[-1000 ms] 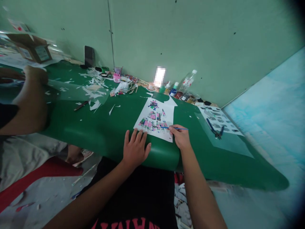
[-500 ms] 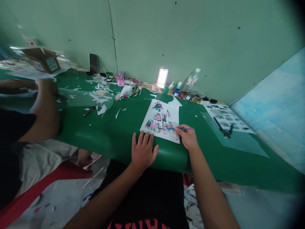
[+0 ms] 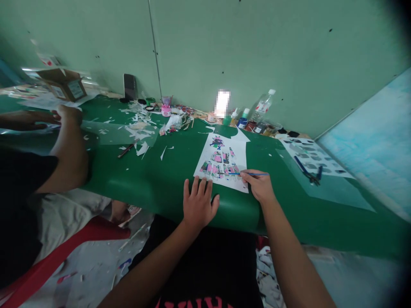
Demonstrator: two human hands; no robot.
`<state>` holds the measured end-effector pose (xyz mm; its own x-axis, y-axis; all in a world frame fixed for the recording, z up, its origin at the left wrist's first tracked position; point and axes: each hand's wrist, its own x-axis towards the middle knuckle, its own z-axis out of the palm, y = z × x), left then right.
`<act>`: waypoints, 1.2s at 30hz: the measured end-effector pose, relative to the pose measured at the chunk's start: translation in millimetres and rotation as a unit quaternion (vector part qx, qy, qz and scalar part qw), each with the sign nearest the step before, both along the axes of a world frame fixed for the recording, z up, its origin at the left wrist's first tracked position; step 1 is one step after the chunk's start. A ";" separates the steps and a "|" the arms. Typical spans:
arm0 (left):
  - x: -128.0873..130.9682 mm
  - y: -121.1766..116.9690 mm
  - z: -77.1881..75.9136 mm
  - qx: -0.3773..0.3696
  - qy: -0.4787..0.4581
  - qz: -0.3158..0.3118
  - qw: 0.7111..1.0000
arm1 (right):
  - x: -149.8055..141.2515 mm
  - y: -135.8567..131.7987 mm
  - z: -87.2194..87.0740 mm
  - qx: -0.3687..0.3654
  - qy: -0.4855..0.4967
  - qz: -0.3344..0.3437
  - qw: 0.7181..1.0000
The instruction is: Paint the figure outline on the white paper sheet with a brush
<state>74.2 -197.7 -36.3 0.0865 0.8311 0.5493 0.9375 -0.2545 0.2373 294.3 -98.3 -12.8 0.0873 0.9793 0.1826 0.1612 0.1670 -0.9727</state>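
A white sheet of paper (image 3: 236, 185) lies on the green table cover, bearing several small pieces in pink, green and dark colours (image 3: 217, 157). My left hand (image 3: 199, 203) rests flat with its fingers spread, fingertips at the sheet's near edge. In my right hand (image 3: 258, 185), at the sheet's right edge, a thin blue paintbrush (image 3: 253, 174) is pinched. The brush points left, its tip over the lower row of coloured pieces; whether it touches them I cannot tell.
Pliers (image 3: 308, 172) lie on a clear sheet at right. Paint jars (image 3: 242, 122), a plastic bottle (image 3: 263, 105) and a lit phone (image 3: 222, 104) stand along the wall. Paper scraps (image 3: 141, 130) litter the left. Another person's arm (image 3: 69, 149) works beside a cardboard box (image 3: 66, 87).
The whole view has shifted slightly, so everything sits a little further right. My left hand stays flat and my right hand keeps the brush over the lower pieces.
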 end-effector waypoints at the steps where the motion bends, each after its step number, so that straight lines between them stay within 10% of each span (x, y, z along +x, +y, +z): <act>1: -0.1 0.1 -0.1 0.000 0.000 0.000 1.000 | -0.3 -0.6 0.4 -0.001 -0.003 0.005 1.000; 36: 0.9 1.2 -3.9 0.004 0.000 0.001 1.000 | -12.6 -0.1 4.9 -0.032 -0.089 0.026 0.995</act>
